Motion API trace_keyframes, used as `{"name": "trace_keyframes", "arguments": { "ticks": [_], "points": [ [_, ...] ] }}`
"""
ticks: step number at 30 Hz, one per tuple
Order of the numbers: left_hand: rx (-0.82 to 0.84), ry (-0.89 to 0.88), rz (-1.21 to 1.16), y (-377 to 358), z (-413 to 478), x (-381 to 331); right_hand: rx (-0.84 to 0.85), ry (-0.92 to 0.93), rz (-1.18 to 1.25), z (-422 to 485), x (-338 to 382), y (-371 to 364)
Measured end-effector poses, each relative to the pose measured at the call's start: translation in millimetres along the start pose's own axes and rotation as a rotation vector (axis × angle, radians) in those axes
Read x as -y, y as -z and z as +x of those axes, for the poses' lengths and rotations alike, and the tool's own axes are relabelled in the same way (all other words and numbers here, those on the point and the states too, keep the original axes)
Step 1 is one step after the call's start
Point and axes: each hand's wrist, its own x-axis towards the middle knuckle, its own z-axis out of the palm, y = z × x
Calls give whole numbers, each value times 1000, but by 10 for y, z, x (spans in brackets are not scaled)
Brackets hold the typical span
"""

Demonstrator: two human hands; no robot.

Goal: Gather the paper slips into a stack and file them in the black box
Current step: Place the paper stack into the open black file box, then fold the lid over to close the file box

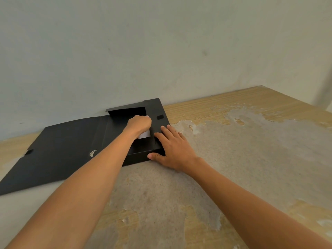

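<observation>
The black box [158,112] lies open against the wall, its lid [53,159] folded flat to the left. My left hand [139,125] reaches into the box cavity with fingers curled around a white stack of paper slips [145,134]; only a corner of the stack shows below the hand. My right hand [172,146] rests flat with fingers spread on the box's right side flap, thumb against the front corner.
The wooden table [251,141] has a worn, peeling top with grey patches. A pale wall [161,51] stands right behind the box. The table's far right edge drops off near the frame's right side.
</observation>
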Motion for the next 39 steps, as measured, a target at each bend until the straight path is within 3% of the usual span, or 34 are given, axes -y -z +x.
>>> {"name": "trace_keyframes", "arguments": {
  "ticks": [3, 8, 14, 19, 22, 32, 35, 39],
  "points": [
    [-40, -75, -69, 103, -49, 104, -13, 5, -17, -5, -4, -6],
    [-135, -71, 38, 458, -239, 555, -23, 8, -110, -40, 16, 8],
    [-256, 189, 196, 962, -564, 1605, -24, -67, -158, -100, 78, 62],
    [-365, 533, 319, 1271, -802, 2245, 10, -126, -125, -113, 93, 44],
    [-404, 638, 205, 1376, -884, 2488, 24, -150, -97, -109, 105, 35],
    [-433, 703, -41, 1640, -687, 2738, 20, -153, -49, -105, 110, 14],
    [-534, 707, -252, 1718, -215, 3282, 19, -150, -35, -98, 102, 9],
    [-841, 708, -427, 1798, -705, 2564, 14, -144, -5, -110, 88, 21]
  ]
}}
